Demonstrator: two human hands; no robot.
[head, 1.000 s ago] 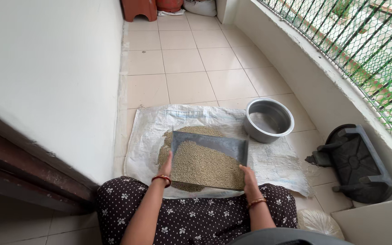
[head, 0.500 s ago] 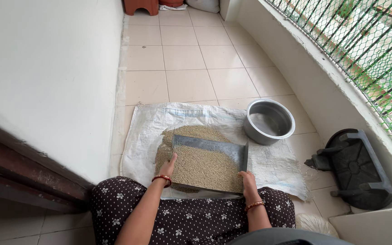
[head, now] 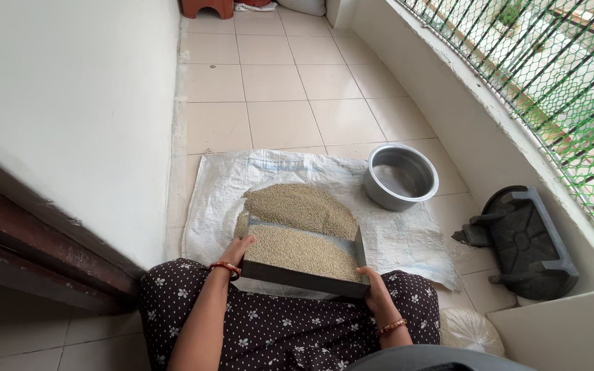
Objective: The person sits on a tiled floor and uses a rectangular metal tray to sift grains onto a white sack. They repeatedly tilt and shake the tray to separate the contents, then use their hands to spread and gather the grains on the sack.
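Observation:
I sit on the floor in a dark dotted dress. Both hands hold a flat metal winnowing tray (head: 297, 278) full of pale grain (head: 300, 251), just above my lap. My left hand (head: 236, 251) grips its left edge; my right hand (head: 374, 287) grips its right near corner. Beyond the tray a heap of the same grain (head: 302, 205) lies on a white woven sack (head: 221, 185) spread on the tiled floor.
A round steel bowl (head: 400, 176) stands on the sack's far right corner. A black plastic stand (head: 524, 244) lies on its side at the right, by the low wall under a green mesh railing (head: 551, 75). A white wall (head: 70, 103) rises at my left.
The tray has come down and nearer to my lap, tilting flatter. The grain in it has settled toward the near side. Both hands kept their grip.

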